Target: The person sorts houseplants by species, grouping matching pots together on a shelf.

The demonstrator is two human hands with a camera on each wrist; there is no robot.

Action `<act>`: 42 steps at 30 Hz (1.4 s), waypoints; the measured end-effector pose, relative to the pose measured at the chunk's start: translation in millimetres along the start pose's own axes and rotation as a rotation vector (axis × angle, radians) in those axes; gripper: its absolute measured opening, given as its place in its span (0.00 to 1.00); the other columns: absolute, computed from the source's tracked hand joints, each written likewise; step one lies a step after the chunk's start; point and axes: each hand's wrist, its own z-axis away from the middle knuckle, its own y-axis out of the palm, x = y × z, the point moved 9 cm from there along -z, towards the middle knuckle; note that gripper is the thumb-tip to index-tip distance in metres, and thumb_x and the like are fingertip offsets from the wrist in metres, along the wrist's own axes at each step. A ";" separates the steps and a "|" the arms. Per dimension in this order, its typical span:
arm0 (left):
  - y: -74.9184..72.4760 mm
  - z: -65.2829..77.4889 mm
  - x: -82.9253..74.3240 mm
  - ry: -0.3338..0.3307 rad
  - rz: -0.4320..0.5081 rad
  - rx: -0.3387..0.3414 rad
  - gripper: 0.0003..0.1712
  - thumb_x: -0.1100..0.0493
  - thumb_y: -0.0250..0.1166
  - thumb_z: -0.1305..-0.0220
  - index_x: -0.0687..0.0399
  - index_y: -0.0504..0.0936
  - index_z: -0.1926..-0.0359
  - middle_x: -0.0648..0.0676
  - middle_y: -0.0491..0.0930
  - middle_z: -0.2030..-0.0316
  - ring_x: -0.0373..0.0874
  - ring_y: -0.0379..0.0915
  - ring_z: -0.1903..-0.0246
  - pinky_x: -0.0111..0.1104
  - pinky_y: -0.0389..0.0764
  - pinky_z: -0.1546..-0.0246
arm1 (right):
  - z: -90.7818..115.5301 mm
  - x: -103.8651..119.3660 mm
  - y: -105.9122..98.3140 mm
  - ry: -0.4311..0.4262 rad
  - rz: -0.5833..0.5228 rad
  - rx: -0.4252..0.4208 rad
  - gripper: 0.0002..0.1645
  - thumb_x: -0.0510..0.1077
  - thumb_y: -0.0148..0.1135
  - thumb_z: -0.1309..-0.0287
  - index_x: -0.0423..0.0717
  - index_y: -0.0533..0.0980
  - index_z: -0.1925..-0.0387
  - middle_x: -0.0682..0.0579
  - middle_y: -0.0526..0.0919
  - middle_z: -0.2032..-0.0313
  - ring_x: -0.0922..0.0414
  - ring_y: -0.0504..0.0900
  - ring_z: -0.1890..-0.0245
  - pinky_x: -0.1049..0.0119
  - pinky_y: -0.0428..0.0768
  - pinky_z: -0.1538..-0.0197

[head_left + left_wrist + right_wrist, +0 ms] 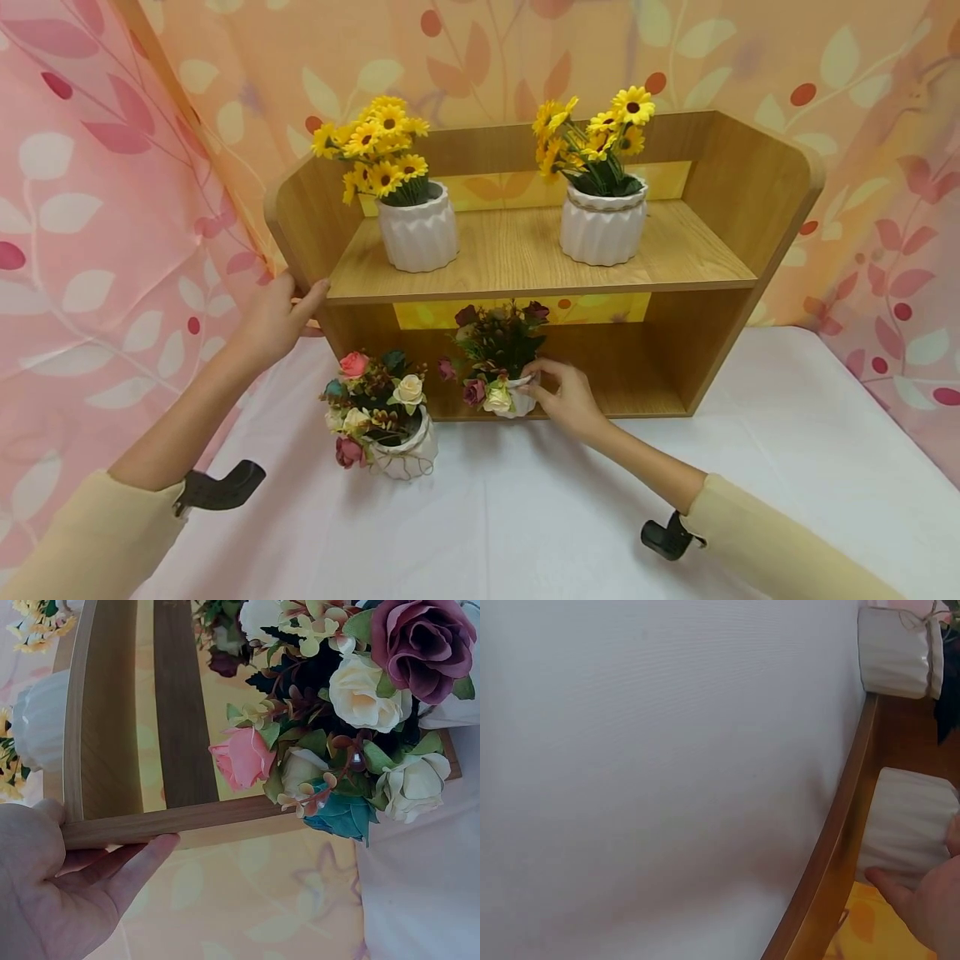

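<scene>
Pinching the white pot of dark roses (pixel 521 402) between bent thumb and fingers, the right hand (pixel 567 402) has it at the front of the wooden shelf's (pixel 510 242) lower level. The left hand (pixel 268 325), partly curled, grips the shelf's left side panel; another rose pot (pixel 408 450) (with pink and teal blooms) stands before the shelf's lower left, and two sunflower pots (pixel 603 229) stand on its upper board.

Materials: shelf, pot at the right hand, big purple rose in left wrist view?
Shelf: likely wood or laminate board, satin; visible grain. Pot: probably glazed ceramic, white; soft sheen on ribs, plastic possible. Purple rose: seemingly fabric, matte; cloth-like petals.
</scene>
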 end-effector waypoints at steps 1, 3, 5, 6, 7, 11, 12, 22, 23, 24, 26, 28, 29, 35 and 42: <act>0.0 0.2 0.3 -0.002 0.000 0.001 0.43 0.39 0.44 0.15 0.79 0.58 0.27 0.79 0.72 0.37 0.73 0.74 0.37 0.60 0.82 0.43 | -1.8 1.3 3.1 -0.006 -0.012 0.000 0.06 0.34 0.74 0.38 0.40 0.84 0.59 0.44 0.89 0.59 0.43 0.83 0.50 0.37 0.79 0.41; -0.1 0.5 0.3 -0.004 0.001 0.003 0.44 0.39 0.44 0.15 0.78 0.58 0.26 0.79 0.72 0.36 0.74 0.73 0.36 0.61 0.82 0.42 | -5.6 3.8 8.8 -0.021 -0.023 -0.003 0.06 0.33 0.74 0.39 0.39 0.84 0.60 0.44 0.89 0.60 0.44 0.83 0.52 0.37 0.80 0.42; -0.1 0.9 0.0 -0.006 0.009 0.008 0.44 0.39 0.44 0.16 0.78 0.56 0.26 0.79 0.71 0.35 0.74 0.72 0.36 0.61 0.81 0.40 | -9.1 6.7 13.5 -0.039 -0.026 -0.012 0.06 0.32 0.73 0.39 0.38 0.84 0.60 0.44 0.89 0.61 0.45 0.83 0.55 0.38 0.81 0.44; -0.1 0.6 0.5 -0.007 0.011 0.010 0.44 0.39 0.44 0.15 0.78 0.56 0.25 0.79 0.71 0.35 0.74 0.72 0.35 0.62 0.80 0.40 | -11.1 7.6 16.0 -0.046 -0.025 -0.015 0.06 0.32 0.73 0.39 0.38 0.84 0.60 0.43 0.89 0.62 0.46 0.83 0.56 0.39 0.81 0.45; -0.1 0.5 0.8 -0.009 0.014 0.013 0.45 0.38 0.44 0.15 0.78 0.55 0.25 0.79 0.70 0.34 0.74 0.71 0.35 0.62 0.80 0.39 | -13.2 9.0 18.6 -0.057 -0.026 -0.017 0.06 0.32 0.73 0.39 0.38 0.84 0.60 0.43 0.89 0.62 0.47 0.82 0.57 0.41 0.81 0.47; 0.1 0.0 1.5 -0.012 0.016 0.013 0.45 0.38 0.44 0.16 0.78 0.55 0.25 0.79 0.70 0.34 0.74 0.71 0.35 0.62 0.80 0.40 | -20.4 12.3 26.9 -0.103 -0.028 -0.047 0.07 0.31 0.74 0.41 0.38 0.85 0.61 0.43 0.88 0.62 0.46 0.81 0.59 0.41 0.81 0.49; 0.2 -0.1 1.4 -0.010 0.017 0.012 0.44 0.38 0.44 0.15 0.78 0.56 0.25 0.79 0.70 0.35 0.74 0.71 0.35 0.62 0.80 0.40 | -22.0 12.5 28.8 -0.115 -0.026 -0.054 0.07 0.31 0.74 0.42 0.38 0.85 0.61 0.43 0.88 0.62 0.46 0.81 0.59 0.41 0.81 0.49; 0.4 0.7 -0.4 0.002 0.008 0.003 0.43 0.38 0.44 0.16 0.77 0.59 0.27 0.77 0.74 0.38 0.72 0.76 0.39 0.58 0.84 0.44 | -33.7 15.8 45.8 -0.214 -0.044 -0.099 0.08 0.28 0.74 0.45 0.35 0.83 0.64 0.38 0.87 0.62 0.38 0.85 0.54 0.38 0.82 0.45; 0.2 0.9 -0.6 0.002 0.008 0.001 0.43 0.38 0.44 0.15 0.77 0.59 0.27 0.77 0.74 0.38 0.72 0.76 0.39 0.58 0.83 0.43 | -34.8 15.7 47.1 -0.224 -0.044 -0.106 0.08 0.27 0.74 0.45 0.35 0.83 0.65 0.38 0.87 0.62 0.37 0.85 0.51 0.38 0.82 0.43; -0.1 1.0 -0.6 0.003 0.005 -0.001 0.43 0.39 0.44 0.15 0.77 0.59 0.27 0.77 0.74 0.38 0.71 0.76 0.39 0.58 0.83 0.44 | -35.7 15.7 48.2 -0.234 -0.044 -0.112 0.08 0.27 0.74 0.46 0.35 0.83 0.65 0.38 0.87 0.62 0.36 0.85 0.49 0.38 0.82 0.41; -0.9 1.2 -0.3 0.004 -0.001 -0.006 0.42 0.39 0.44 0.15 0.78 0.60 0.28 0.77 0.74 0.38 0.72 0.76 0.39 0.58 0.84 0.45 | -37.1 15.5 50.4 -0.247 -0.045 -0.118 0.08 0.26 0.74 0.46 0.35 0.83 0.65 0.38 0.86 0.62 0.34 0.85 0.48 0.38 0.82 0.41; -1.4 1.4 -0.2 0.005 -0.009 -0.011 0.42 0.40 0.44 0.15 0.78 0.61 0.29 0.78 0.74 0.39 0.72 0.77 0.40 0.57 0.84 0.46 | -38.3 15.5 51.7 -0.257 -0.044 -0.123 0.09 0.26 0.75 0.47 0.35 0.83 0.66 0.38 0.86 0.62 0.35 0.85 0.49 0.39 0.82 0.43; -1.4 1.3 -0.3 0.006 -0.009 -0.012 0.41 0.40 0.44 0.15 0.79 0.61 0.29 0.78 0.74 0.39 0.72 0.77 0.40 0.56 0.84 0.47 | -38.5 15.1 52.2 -0.258 -0.045 -0.122 0.09 0.26 0.75 0.47 0.35 0.83 0.66 0.38 0.86 0.62 0.36 0.85 0.51 0.39 0.83 0.46; -0.6 0.8 -0.8 0.003 -0.008 -0.011 0.41 0.41 0.44 0.15 0.79 0.61 0.30 0.78 0.74 0.39 0.72 0.76 0.40 0.54 0.84 0.49 | -37.7 13.4 51.3 -0.241 -0.057 -0.099 0.09 0.27 0.76 0.46 0.35 0.83 0.63 0.38 0.86 0.61 0.40 0.84 0.57 0.37 0.82 0.50; 0.2 1.3 0.8 -0.007 0.010 0.002 0.42 0.40 0.43 0.15 0.80 0.59 0.28 0.79 0.72 0.37 0.73 0.73 0.37 0.60 0.82 0.43 | -27.9 8.3 46.6 -0.101 -0.083 -0.042 0.17 0.33 0.75 0.41 0.37 0.85 0.50 0.38 0.88 0.47 0.37 0.81 0.37 0.36 0.75 0.32</act>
